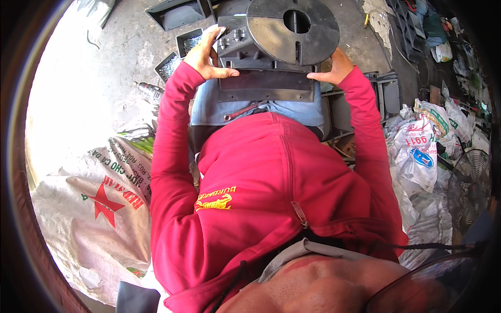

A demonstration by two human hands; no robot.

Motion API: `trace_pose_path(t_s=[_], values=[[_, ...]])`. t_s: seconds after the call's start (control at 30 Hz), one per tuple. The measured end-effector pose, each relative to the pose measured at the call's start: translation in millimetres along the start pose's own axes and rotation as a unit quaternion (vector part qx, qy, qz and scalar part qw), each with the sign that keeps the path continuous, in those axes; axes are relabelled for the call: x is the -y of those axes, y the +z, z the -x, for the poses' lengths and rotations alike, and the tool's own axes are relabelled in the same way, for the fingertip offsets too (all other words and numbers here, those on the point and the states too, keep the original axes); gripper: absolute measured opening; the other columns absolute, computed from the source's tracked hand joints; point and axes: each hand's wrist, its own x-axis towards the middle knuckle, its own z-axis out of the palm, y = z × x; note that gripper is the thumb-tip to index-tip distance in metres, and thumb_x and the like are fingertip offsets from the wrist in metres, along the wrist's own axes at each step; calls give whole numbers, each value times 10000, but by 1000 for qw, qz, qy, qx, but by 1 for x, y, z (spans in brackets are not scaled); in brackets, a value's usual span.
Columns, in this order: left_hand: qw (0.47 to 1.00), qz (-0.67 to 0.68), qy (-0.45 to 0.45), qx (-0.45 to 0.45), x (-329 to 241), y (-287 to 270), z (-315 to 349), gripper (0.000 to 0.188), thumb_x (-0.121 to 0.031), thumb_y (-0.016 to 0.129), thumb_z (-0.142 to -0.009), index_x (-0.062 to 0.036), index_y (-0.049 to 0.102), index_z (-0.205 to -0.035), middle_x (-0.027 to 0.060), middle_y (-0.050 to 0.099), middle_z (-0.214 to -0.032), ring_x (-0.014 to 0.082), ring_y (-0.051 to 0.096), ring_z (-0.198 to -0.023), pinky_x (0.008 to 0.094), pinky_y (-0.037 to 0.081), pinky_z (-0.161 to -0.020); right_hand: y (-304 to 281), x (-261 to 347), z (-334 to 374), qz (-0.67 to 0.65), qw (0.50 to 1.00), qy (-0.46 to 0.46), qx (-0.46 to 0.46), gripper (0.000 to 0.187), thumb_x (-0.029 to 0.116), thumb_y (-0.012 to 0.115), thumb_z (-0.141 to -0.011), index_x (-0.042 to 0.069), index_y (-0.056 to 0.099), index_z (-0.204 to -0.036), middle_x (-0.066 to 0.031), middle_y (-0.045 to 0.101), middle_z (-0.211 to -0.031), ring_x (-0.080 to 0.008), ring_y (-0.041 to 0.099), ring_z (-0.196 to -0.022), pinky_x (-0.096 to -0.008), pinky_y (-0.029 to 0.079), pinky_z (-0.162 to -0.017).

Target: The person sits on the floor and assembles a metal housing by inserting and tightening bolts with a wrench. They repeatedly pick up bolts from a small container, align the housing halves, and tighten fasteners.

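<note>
A black assembly, with a round slotted disc [318, 39] mounted on a box-like base [266, 86], rests across my lap. The disc has a round hole through its middle. Along the base's left side lies my left hand [203, 58], its thumb pressed on the near edge and its fingers wrapped round the corner beside two bolt-like fittings [233, 38]. My right hand [335, 68] grips the opposite side below the disc, thumb on the near edge. The disc and base partly hide its fingers.
Two small bins [168, 66] of metal fasteners stand left of the assembly, near a power screwdriver [149, 89] on the floor. A larger black bin [180, 15] lies beyond. Black trays [387, 96] are at my right. White sacks [94, 229] flank me, and a fan [469, 177] stands far right.
</note>
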Motion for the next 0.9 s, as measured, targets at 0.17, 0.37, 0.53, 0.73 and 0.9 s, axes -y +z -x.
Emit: trace_pose_path(t_s=[0.17, 0.37, 0.53, 0.73, 0.9], values=[[992, 119, -26, -30, -1, -11, 11, 1164, -244, 955, -582, -83, 261, -1502, 148, 468, -1347, 121, 599, -688, 270, 519, -654, -3, 12, -3, -2, 1000, -13, -9, 1042, 415, 887, -609, 20, 377, -1427, -217, 398, -1456, -369, 411, -1347, -427, 357, -1100], [851, 218, -380, -289, 86, -90, 71, 307, -323, 658, -920, -158, 698, -1175, 23, 674, -732, 74, 526, -545, 248, 426, -487, -15, 10, 7, -109, 993, -45, -16, 1142, 304, 957, -503, 6, 366, -1434, -184, 447, -1413, -327, 434, -1324, -421, 350, -1093], [822, 77, -510, -242, 235, -38, 122, 395, -453, 648, -897, -124, 722, -1103, 94, 730, -807, 106, 607, -578, 287, 495, -562, 0, -17, 5, -347, 937, 21, -26, 1238, 274, 922, -561, 13, 181, -1519, -166, 408, -1459, -273, 433, -1329, -399, 330, -1122], [817, -110, -549, -139, 271, 9, 30, 436, -517, 637, -853, -170, 715, -1104, 138, 729, -953, 298, 699, -930, 416, 533, -834, 9, -13, -4, -454, 866, 143, -150, 739, 214, 603, -941, 59, 185, -1531, -185, 342, -1517, -294, 392, -1369, -413, 399, -1065], [796, -275, -538, 39, 390, 39, 12, 287, -328, 595, -879, -239, 711, -1125, 117, 680, -1175, 307, 658, -1081, 444, 529, -922, 10, -29, 1, -513, 811, 203, -195, 660, 303, 529, -980, 169, 214, -1544, -146, 286, -1561, -321, 328, -1419, -416, 444, -997]])
